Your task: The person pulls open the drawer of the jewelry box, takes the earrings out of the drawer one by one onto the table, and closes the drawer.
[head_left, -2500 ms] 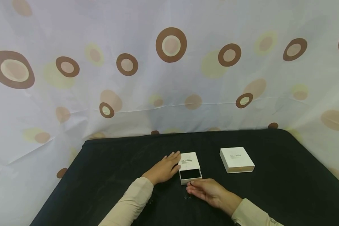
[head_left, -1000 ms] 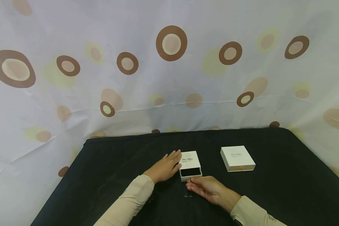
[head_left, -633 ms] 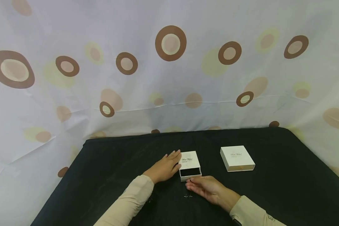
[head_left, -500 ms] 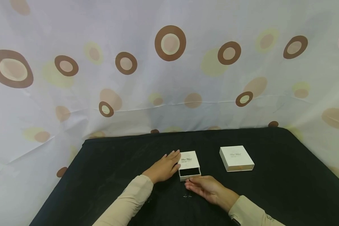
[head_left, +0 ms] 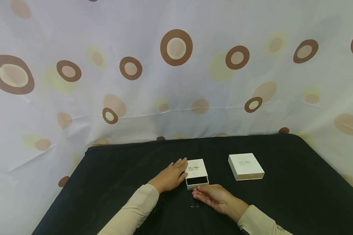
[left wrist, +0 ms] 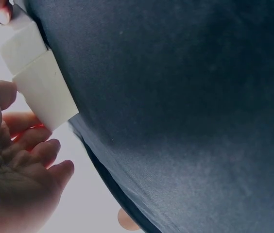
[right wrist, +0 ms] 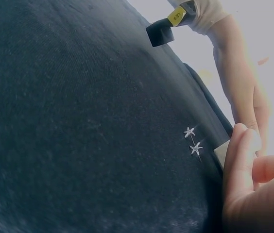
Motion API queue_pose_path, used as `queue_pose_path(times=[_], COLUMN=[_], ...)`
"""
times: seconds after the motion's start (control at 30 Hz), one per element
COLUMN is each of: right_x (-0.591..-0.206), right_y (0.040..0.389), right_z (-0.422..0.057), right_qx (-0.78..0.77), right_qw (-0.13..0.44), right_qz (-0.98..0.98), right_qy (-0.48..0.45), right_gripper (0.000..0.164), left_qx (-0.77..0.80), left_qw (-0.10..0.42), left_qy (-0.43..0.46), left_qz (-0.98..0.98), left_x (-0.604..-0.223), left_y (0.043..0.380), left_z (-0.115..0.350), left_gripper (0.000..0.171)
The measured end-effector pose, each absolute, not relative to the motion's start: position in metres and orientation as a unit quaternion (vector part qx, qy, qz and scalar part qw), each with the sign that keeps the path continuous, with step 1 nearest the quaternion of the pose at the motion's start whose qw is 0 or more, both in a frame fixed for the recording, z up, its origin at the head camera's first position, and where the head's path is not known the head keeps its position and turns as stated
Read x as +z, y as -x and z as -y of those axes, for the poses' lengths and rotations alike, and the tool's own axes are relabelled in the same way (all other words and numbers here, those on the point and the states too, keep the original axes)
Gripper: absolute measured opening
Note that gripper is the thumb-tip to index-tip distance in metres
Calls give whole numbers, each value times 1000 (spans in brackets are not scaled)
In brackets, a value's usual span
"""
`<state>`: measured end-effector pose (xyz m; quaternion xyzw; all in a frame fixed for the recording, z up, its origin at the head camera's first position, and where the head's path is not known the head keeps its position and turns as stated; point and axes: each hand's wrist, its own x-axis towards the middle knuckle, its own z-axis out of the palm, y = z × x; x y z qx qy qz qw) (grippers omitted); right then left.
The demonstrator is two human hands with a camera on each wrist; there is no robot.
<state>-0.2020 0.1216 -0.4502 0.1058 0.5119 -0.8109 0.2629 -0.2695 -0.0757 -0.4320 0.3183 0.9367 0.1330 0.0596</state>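
Observation:
In the head view a small white drawer-style gift box (head_left: 197,168) with script lettering stands partly pulled out, its black interior showing at the near end. My left hand (head_left: 170,176) rests on the sleeve's left side, fingers extended over the top, thumb low beside it; the left wrist view shows the thumb (left wrist: 5,92) and fingertips along the white sleeve (left wrist: 47,92). My right hand (head_left: 213,197) pinches the drawer's front (head_left: 191,187) at its middle between thumb and fingers. Two silver starfish stud earrings (right wrist: 193,141) lie on the cloth just in front, under the right hand's fingers.
A larger closed white box (head_left: 246,164) with similar lettering sits to the right on the black tablecloth (head_left: 129,163). Behind the table hangs a pale curtain (head_left: 153,85) with brown circles. A black device (right wrist: 161,31) is strapped at the left wrist.
Compared with 2.5 seconds ago, the drawer has slid slightly into its sleeve, and less of the black interior shows. The left hand has stayed in place, and the right still holds the drawer front.

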Motion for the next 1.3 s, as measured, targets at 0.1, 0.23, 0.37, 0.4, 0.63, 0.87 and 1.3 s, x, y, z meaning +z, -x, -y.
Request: queue_pose_path(times=[0.1, 0.23, 0.37, 0.4, 0.63, 0.87, 1.3], right_x=[-450, -450, -450, -450, -450, -451, -453], right_y=[202, 203, 204, 204, 203, 204, 207], right_z=[-122, -122, -122, -122, -122, -121, -120], right_qx=[-811, -812, -813, -814, -814, -815, -817], right_qw=[262, 260, 258, 257, 257, 253, 254], right_qz=[-512, -512, -511, -511, -510, -510, -506], right_qy=[-105, -106, -105, -104, -106, -111, -110], right_gripper=[27, 27, 27, 27, 25, 24, 20], left_qx=[131, 130, 131, 131, 129, 126, 130], left_qw=[60, 61, 60, 59, 60, 62, 61], left_qy=[-319, -319, -319, -319, -321, -321, -323], left_qz=[-937, -937, -937, -937, -936, -937, -936], left_x=[-432, -432, -431, -432, -433, -432, -432], left_y=[270, 270, 270, 270, 270, 270, 270], left_z=[75, 75, 75, 75, 75, 75, 76], left_gripper=[53, 53, 53, 53, 53, 53, 53])
